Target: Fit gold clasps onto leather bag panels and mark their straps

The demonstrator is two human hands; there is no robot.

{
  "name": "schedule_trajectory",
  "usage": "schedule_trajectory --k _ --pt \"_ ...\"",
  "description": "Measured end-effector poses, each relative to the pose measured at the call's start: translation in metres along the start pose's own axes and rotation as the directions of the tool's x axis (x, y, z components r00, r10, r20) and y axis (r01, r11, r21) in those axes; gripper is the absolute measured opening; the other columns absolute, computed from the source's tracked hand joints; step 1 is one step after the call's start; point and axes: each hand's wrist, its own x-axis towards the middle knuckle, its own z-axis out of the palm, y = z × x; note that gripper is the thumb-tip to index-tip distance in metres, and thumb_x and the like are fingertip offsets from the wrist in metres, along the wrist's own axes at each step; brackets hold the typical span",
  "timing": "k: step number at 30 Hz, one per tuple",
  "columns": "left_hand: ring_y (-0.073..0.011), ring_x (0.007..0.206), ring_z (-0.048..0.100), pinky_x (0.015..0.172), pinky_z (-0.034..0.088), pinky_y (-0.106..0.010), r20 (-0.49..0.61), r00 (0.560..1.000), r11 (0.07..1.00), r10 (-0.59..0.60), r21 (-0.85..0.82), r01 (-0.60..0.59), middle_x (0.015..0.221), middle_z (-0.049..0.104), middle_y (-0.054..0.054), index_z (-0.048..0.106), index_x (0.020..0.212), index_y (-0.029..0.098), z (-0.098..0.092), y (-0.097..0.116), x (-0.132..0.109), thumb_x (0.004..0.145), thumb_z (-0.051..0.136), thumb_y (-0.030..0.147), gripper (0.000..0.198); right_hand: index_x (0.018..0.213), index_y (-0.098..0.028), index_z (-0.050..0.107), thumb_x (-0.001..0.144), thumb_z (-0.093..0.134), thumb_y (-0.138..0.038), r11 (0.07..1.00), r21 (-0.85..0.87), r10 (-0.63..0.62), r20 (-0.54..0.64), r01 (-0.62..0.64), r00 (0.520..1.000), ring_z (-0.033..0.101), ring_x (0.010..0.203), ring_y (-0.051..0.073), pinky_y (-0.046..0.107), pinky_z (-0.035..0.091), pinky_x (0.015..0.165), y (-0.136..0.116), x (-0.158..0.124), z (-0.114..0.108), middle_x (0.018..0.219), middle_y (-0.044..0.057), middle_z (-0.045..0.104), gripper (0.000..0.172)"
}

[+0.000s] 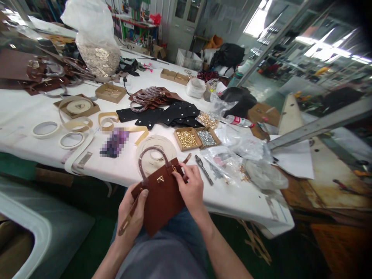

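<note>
A brown leather handbag panel (pixel 162 197) with a gold-coloured clasp (pixel 160 179) is tilted over my lap at the table's front edge. Its curved handle (pixel 154 149), wrapped in clear film, arches from the top. My left hand (pixel 132 211) grips the panel's left upper edge, and a narrow brown strap (pixel 125 224) runs down across it. My right hand (pixel 190 186) pinches at the right upper corner, by the handle's base. A strap end sticks up there; what lies between those fingertips is partly hidden. Behind the handle lies a roll of pale strip (pixel 145 155).
Small boxes of gold rivets (pixel 186 139) and silver rivets (pixel 207 137) stand beyond my right hand. A dark metal tool (pixel 204 169) lies beside it. Black pieces (pixel 162 114), more brown handles (pixel 149 97), tape rolls (pixel 71 140) and plastic bags (pixel 228 162) cover the white table (pixel 110 170).
</note>
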Motion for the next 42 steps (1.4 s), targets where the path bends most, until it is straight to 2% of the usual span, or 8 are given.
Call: schedule_trajectory --k 3,5,10,15,20,23,32,42 --pt "-0.0292 0.114 0.077 0.097 0.061 -0.035 0.084 0.996 0.996 -0.043 -0.078 0.049 0.125 0.083 -0.008 0.077 0.132 0.025 -0.013 -0.001 0.008 0.107 0.076 0.055 0.039 0.156 -0.024 0.059 0.082 0.102 -0.058 0.94 0.152 0.332 -0.208 -0.305 0.92 0.066 0.087 0.023 0.039 0.062 0.086 0.01 -0.014 0.001 0.119 0.009 0.071 0.092" --pt "-0.0287 0.113 0.077 0.098 0.06 -0.034 0.16 0.986 0.988 -0.053 -0.132 0.075 0.125 0.083 -0.007 0.078 0.131 0.025 -0.021 -0.001 0.014 0.107 0.078 0.054 0.038 0.163 -0.024 0.05 0.072 0.108 -0.058 0.829 0.362 0.49 -0.104 -0.426 0.865 0.07 0.094 0.024 0.039 0.064 0.09 0.013 -0.014 -0.003 0.13 0.01 0.073 0.113" --pt "-0.0311 0.117 0.077 0.1 0.06 -0.036 0.264 0.961 0.964 -0.087 -0.222 0.148 0.125 0.084 -0.009 0.081 0.13 0.023 -0.033 0.006 0.034 0.101 0.085 0.052 0.04 0.159 -0.022 0.051 0.069 0.112 -0.043 0.461 0.692 0.466 0.344 -0.556 0.815 0.081 0.107 0.028 0.045 0.065 0.107 0.004 0.006 -0.025 0.115 0.007 0.083 0.111" --pt "-0.0338 0.121 0.076 0.102 0.061 -0.039 0.28 0.95 0.902 -0.138 -0.36 0.237 0.133 0.084 -0.011 0.083 0.131 0.021 -0.032 0.016 0.044 0.099 0.089 0.05 0.044 0.163 -0.024 0.05 0.066 0.113 -0.036 0.333 0.75 0.539 0.346 -0.571 0.768 0.083 0.114 0.031 0.046 0.069 0.108 -0.005 0.009 -0.024 0.124 0.007 0.085 0.116" --pt "-0.0331 0.121 0.079 0.108 0.061 -0.043 0.339 0.908 0.758 -0.244 -0.518 0.397 0.135 0.084 -0.012 0.083 0.134 0.02 -0.027 0.018 0.044 0.099 0.089 0.051 0.047 0.141 -0.024 0.071 0.068 0.111 -0.055 0.297 0.677 0.569 0.441 -0.673 0.694 0.083 0.116 0.034 0.044 0.072 0.1 0.001 0.002 -0.022 0.123 0.007 0.086 0.089" --pt "-0.0319 0.117 0.081 0.108 0.062 -0.043 0.37 0.887 0.703 -0.277 -0.552 0.449 0.132 0.085 -0.013 0.084 0.131 0.019 -0.026 0.016 0.045 0.099 0.089 0.054 0.048 0.131 -0.021 0.079 0.073 0.107 -0.062 0.4 0.591 0.463 0.53 -0.701 0.711 0.081 0.12 0.037 0.048 0.07 0.101 0.003 -0.001 -0.025 0.124 0.011 0.087 0.076" --pt "-0.0322 0.122 0.079 0.11 0.061 -0.043 0.362 0.906 0.771 -0.22 -0.504 0.389 0.134 0.084 -0.013 0.083 0.133 0.019 -0.028 0.022 0.047 0.101 0.087 0.051 0.046 0.125 -0.02 0.084 0.091 0.091 -0.069 0.749 0.441 0.353 0.366 -0.495 0.861 0.081 0.121 0.037 0.047 0.067 0.104 -0.002 0.002 -0.019 0.129 0.014 0.086 0.06" --pt "-0.0304 0.109 0.077 0.095 0.061 -0.038 0.319 0.937 0.885 -0.141 -0.385 0.263 0.12 0.085 -0.012 0.084 0.123 0.019 -0.035 0.02 0.052 0.101 0.086 0.051 0.04 0.111 -0.019 0.088 0.085 0.092 -0.07 0.823 0.307 0.397 0.292 -0.478 0.87 0.085 0.102 0.04 0.047 0.068 0.088 0.014 -0.001 -0.01 0.113 0.017 0.089 0.058"
